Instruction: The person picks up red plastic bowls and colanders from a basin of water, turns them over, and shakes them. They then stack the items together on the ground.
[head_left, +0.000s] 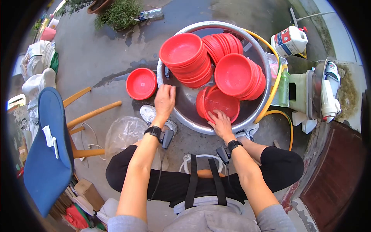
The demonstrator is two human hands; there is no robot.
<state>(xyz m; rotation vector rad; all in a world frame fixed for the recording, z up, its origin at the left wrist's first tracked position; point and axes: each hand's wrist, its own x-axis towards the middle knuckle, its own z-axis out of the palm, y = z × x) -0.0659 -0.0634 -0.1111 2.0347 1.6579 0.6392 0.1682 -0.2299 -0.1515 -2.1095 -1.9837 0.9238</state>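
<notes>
A large metal basin (181, 116) holds several stacks of red bowls. One tall stack (187, 58) leans at the left, a second (223, 44) lies tipped at the back, and a third (235, 75) leans at the right. My right hand (221, 123) grips the near rim of a red bowl (222, 103) low in the basin, its fingers over the inside. My left hand (165, 100) is closed at the basin's left rim; whatever its fingers hold, if anything, is hidden. Left of the basin, a single red bowl (141, 84) sits upright on the ground.
A yellow hose (275, 87) curves round the basin's right side. Beyond it stand a white jug (289, 41) and a clear bin (279, 77). A blue chair (50, 143) and a clear plastic bag (125, 135) are at my left. The concrete (116, 50) is partly wet.
</notes>
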